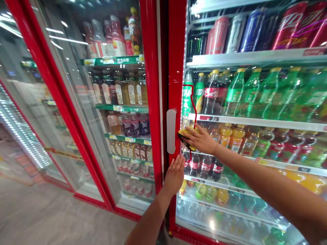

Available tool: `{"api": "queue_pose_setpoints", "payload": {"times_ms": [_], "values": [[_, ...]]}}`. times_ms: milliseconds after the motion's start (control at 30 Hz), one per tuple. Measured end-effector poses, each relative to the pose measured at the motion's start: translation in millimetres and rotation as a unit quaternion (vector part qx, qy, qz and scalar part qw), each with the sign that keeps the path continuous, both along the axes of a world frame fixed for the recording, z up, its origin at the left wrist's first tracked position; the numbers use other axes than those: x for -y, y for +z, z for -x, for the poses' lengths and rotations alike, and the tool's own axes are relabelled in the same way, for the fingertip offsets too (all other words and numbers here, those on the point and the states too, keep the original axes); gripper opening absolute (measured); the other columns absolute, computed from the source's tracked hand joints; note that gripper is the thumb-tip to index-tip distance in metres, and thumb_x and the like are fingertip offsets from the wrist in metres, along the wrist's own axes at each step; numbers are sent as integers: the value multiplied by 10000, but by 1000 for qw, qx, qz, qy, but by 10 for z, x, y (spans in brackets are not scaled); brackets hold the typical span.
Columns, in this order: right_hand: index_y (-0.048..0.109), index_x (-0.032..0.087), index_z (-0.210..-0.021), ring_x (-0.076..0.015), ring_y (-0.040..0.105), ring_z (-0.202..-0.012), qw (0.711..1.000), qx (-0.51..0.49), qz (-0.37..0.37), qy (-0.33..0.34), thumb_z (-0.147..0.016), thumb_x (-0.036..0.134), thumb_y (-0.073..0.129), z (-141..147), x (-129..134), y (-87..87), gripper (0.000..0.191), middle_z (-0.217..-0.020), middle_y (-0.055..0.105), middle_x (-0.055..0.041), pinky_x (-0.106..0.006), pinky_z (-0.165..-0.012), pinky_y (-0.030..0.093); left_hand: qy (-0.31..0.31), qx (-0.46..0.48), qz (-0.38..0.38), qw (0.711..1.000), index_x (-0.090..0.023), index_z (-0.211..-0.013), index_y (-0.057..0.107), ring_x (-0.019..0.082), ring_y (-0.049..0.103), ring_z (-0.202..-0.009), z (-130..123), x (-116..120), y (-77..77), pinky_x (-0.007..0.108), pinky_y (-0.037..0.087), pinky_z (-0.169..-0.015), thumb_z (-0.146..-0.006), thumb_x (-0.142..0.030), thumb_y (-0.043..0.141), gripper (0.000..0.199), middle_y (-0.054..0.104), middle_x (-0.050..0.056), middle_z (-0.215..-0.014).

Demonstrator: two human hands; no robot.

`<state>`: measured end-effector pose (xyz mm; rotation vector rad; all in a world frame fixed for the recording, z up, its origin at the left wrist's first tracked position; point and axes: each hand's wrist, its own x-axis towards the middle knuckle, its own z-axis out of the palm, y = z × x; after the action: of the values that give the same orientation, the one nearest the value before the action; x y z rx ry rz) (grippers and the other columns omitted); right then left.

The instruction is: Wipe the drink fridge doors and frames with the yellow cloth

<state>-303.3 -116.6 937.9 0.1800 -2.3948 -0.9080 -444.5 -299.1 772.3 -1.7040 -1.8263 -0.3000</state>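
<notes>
From the door handle (171,131), our right hand (200,139) is at three o'clock, over a pad (183,132) at the glass (212,224); our left hand (175,175), at six, is before the door frame (176,61). Behind the glass, toward one-thirty, cans (251,30) stand on the top shelf (255,56), bottles (235,90) beneath. A second cooler (149,68) lies at ten.

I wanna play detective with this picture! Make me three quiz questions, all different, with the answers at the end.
1. Which hand is on the yellow-and-black pad?
2. True or false: the left hand is on the grey door handle.
3. What fills the top visible shelf of the right-hand fridge? A) bread B) drink cans C) eggs

Key:
1. The right hand.
2. False; it is below the handle.
3. B
</notes>
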Motion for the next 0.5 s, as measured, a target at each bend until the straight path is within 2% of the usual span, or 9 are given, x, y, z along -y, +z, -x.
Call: {"api": "queue_pose_setpoints", "payload": {"times_ms": [133,200,300,433,500], "values": [[554,229,-1468,-298,232,-1588,995,-83,33,-37,-989,135,509,-44,48,430,490,-1594,505,-64,-668,-1288,75,7,-21,-40,999,-103,-1641,192,219,172,-1600,-44,55,401,436,275,-1286,-959,-112,398,713,248,118,-1709],[525,238,-1494,-297,218,-1592,987,-140,59,-47,-988,129,501,-57,66,532,518,-1598,499,-70,-667,-1288,63,15,-33,-69,997,-97,-1648,154,228,162,-1602,-56,78,571,446,265,-1291,-982,-138,387,707,239,119,-1711],[484,220,-1523,-285,274,-1575,981,-177,65,-40,-996,138,481,-97,62,465,533,-1623,459,-96,-633,-1294,100,27,-39,-84,995,-89,-1653,96,239,155,-1603,-60,123,750,459,279,-1286,-994,-176,399,731,233,130,-1710],[561,227,-1448,-243,398,-1514,995,-92,-5,24,-1008,182,489,-183,-12,223,448,-1576,528,-71,-527,-1286,222,40,-31,-73,996,-100,-1653,111,234,136,-1606,-35,241,871,459,273,-1288,-991,-189,415,734,212,121,-1718],[616,239,-1386,-248,450,-1476,996,-76,-27,32,-1011,182,498,-187,-32,217,397,-1538,572,-58,-506,-1241,302,41,-24,-77,996,-105,-1651,129,233,132,-1606,-6,307,912,460,268,-1289,-986,-181,417,729,211,122,-1720]]}}
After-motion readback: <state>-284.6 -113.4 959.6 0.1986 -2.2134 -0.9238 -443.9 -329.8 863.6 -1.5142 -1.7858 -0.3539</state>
